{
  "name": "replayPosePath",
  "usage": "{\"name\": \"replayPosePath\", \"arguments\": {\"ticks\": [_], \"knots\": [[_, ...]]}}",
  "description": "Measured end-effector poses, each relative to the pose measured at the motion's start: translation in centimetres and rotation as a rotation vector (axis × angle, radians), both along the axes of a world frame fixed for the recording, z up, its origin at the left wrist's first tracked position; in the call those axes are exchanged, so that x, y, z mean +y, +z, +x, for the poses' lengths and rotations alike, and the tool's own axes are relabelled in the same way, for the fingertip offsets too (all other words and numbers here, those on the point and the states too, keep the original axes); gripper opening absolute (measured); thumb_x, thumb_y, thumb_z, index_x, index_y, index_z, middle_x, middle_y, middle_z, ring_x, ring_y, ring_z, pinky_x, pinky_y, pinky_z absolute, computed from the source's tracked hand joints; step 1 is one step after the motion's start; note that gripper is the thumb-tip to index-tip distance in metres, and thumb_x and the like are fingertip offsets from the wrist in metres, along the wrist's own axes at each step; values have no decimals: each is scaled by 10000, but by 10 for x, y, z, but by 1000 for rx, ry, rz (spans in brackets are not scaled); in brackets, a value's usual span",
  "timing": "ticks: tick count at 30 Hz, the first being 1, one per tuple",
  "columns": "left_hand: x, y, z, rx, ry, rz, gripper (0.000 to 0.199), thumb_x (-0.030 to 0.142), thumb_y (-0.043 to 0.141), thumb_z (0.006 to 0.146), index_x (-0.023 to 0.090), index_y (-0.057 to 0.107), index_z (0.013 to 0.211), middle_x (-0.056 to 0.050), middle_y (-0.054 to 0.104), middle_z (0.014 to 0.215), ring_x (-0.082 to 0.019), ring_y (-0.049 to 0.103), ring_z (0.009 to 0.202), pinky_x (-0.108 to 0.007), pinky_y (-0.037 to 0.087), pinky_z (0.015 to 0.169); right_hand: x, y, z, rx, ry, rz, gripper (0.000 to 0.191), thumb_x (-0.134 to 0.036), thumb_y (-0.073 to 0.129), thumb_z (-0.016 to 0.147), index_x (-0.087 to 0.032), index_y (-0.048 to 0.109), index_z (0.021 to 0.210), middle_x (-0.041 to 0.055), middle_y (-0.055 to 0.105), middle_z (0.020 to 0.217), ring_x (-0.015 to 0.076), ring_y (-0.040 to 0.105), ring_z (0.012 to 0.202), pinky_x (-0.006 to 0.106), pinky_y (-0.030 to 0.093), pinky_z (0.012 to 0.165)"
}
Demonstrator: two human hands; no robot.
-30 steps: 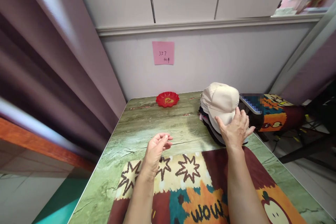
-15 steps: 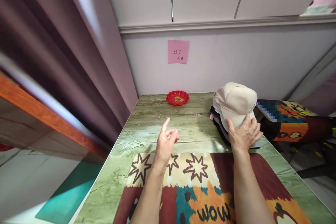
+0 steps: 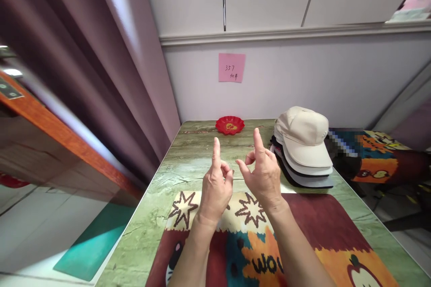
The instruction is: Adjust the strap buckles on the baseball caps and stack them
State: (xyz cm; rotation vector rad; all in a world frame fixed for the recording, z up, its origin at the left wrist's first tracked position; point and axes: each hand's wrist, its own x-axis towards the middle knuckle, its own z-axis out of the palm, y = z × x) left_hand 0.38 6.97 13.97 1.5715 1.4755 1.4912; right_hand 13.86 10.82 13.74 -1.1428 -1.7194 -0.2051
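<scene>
My left hand (image 3: 217, 188) is raised above the table and holds nothing. Its index finger points up, while the thumb and other fingers bend inward. Beside it, my right hand (image 3: 262, 175) also has the index finger up and the thumb spread apart, with nothing held. The hands do not touch each other. A stack of caps (image 3: 303, 139) stands to the right of my right hand, a cream cap on top of white, grey and dark ones. Behind both hands lies a red scalloped dish (image 3: 230, 125) near the wall.
A colourful patterned mat (image 3: 326, 219) covers the near part of the green wood-look table (image 3: 134, 242). A pink note (image 3: 232, 67) is stuck on the wall. At the left hangs a purple curtain (image 3: 128, 54). Another patterned surface (image 3: 377, 157) is beyond the right edge.
My right hand has left the cap stack and moved left, beside my left hand, with its index finger now raised. The top cap sits slightly straighter. The view has shifted a little.
</scene>
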Motion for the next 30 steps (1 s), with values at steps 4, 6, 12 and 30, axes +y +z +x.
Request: {"name": "replayPosePath", "arguments": {"ticks": [4,6,12,30], "knots": [[6,6,2,-3,31,23,769,165,603,805,264,406,1541,5,614,777,-181,545,697,-296,456,803,3,-4,2,-46,-21,16,878,-168,565,908,-216,74,1635,-50,595,692,177,589,701,396,509,944],[14,12,4,-1,30,42,786,161,597,799,255,391,1552,-1,613,771,-178,523,664,-300,452,774,5,-3,4,-48,-51,12,887,-162,565,906,-211,61,1634,-52,586,685,178,583,699,403,508,945],[35,12,5,-49,57,44,808,169,629,765,251,418,1541,-13,623,787,-173,491,621,-284,436,715,17,-1,10,-27,-120,-76,914,-207,582,898,-195,36,1631,-43,589,717,180,571,679,410,521,905],[57,-11,-14,162,140,-28,793,142,551,832,274,339,1584,-57,681,886,-187,586,656,-264,476,739,52,-37,-5,-166,-144,-108,865,-101,446,885,-160,11,1631,-29,652,755,162,605,731,462,412,1047]]}}
